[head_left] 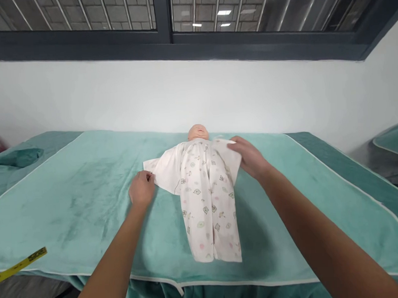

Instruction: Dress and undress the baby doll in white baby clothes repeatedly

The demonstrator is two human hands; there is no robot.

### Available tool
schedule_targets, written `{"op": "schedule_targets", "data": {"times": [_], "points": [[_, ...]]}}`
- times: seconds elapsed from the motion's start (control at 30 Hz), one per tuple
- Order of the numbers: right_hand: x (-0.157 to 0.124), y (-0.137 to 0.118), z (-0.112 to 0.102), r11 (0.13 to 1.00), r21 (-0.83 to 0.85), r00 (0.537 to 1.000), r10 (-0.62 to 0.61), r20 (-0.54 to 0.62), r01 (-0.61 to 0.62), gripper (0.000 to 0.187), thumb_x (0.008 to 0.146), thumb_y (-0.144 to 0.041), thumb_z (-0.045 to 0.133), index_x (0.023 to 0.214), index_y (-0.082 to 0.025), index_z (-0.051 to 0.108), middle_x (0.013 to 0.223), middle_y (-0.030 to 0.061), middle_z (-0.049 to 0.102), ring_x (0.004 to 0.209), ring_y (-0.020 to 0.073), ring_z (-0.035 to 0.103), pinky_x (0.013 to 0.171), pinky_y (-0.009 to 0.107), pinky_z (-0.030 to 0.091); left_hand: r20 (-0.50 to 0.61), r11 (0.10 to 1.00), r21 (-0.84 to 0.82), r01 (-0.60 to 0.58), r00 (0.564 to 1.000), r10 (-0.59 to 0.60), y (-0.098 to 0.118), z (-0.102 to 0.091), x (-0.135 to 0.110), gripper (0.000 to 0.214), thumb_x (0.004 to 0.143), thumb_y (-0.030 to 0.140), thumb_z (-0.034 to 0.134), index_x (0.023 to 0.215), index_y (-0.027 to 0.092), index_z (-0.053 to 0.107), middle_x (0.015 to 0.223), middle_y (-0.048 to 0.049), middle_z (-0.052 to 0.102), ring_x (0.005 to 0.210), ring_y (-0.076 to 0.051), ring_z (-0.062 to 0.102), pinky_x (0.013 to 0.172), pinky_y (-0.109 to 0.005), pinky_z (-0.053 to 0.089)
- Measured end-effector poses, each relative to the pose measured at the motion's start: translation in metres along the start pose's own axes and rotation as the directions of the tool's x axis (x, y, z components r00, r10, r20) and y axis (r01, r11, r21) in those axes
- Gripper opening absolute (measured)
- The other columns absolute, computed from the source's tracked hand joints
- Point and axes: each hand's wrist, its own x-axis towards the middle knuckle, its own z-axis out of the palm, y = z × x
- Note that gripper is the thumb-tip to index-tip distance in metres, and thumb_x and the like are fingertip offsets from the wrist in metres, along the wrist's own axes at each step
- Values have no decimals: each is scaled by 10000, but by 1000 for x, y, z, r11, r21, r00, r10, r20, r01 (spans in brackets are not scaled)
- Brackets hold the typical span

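Observation:
A baby doll [198,132] lies on its back on a teal towel [87,190], head toward the wall. It is covered by a white printed garment [206,197] with sleeves spread to both sides. My left hand [141,187] is closed, pinching the tip of the garment's left sleeve near the towel. My right hand [249,157] rests on the right sleeve by the doll's shoulder, fingers curled on the cloth's upper edge.
A white wall and a dark-framed window [193,38] stand behind the bed. A folded teal cloth [17,157] lies at far left. A yellow measuring tape [18,266] pokes in at lower left. Another teal-covered surface [395,141] sits at right.

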Motion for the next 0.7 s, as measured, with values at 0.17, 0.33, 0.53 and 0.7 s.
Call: {"op": "schedule_targets", "data": {"times": [0.17,0.33,0.53,0.7], "points": [[-40,-11,50,761,-512,912,-274,305,400,43,852,-226,521,832,-217,558,1271,83,604,1200,268,520,957,420,436,-36,995,-101,-4,999,0,1,0,-1,348,854,415,549,1108,183,603,1126,-149,661,1100,-319,598,881,-414,460],[-78,32,53,605,-731,909,-413,53,317,137,885,-177,479,1001,-216,540,1175,117,604,1090,270,543,845,392,463,28,951,-297,91,996,-86,2,-5,1,216,750,337,642,918,201,638,896,-103,697,939,-320,634,831,-422,458],[-87,39,52,625,-718,932,-349,94,307,146,936,-184,387,839,-223,488,881,59,571,810,203,534,671,312,421,23,809,-588,-10,999,29,37,-28,1,226,842,390,527,852,173,588,766,-32,638,717,-184,599,672,-298,470],[-89,35,49,644,-658,916,-344,207,390,133,906,-177,427,799,-219,494,825,37,551,772,184,516,666,305,424,-121,592,-777,-214,974,193,114,-45,-24,209,910,388,478,977,202,548,924,-41,640,816,-162,593,728,-288,482]]}}
